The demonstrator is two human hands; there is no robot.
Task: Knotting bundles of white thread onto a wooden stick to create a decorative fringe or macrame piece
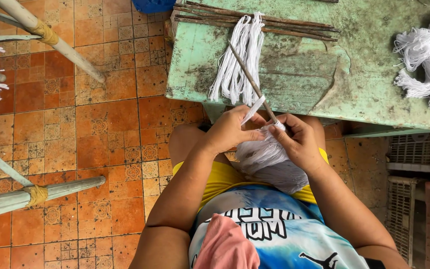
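Over the lap, just near of the green table's (294,74) edge, a bundle of white yarn (269,162) is held between both hands, which are drawn close together around its top. The left hand (230,132) is closed on the left side of the bundle with a flat white strip (253,110) pinched up between thumb and finger; the right hand (297,142) is clamped on the right side, fingertips pressed where a thin stick (250,79) enters the strands. The stick slants away, up and to the left, across a second hank of white strands (237,60) laid on the table.

For the binding to be done well, the strip would probably best be kept taut and wound tight against the stick, with the strands gathered evenly (loose ones may slip out later). The right-hand grip should likely be held firm so the stick is not twisted.

More white yarn (426,57) lies at the table's far right, and thin sticks (255,20) are stacked along its far edge.
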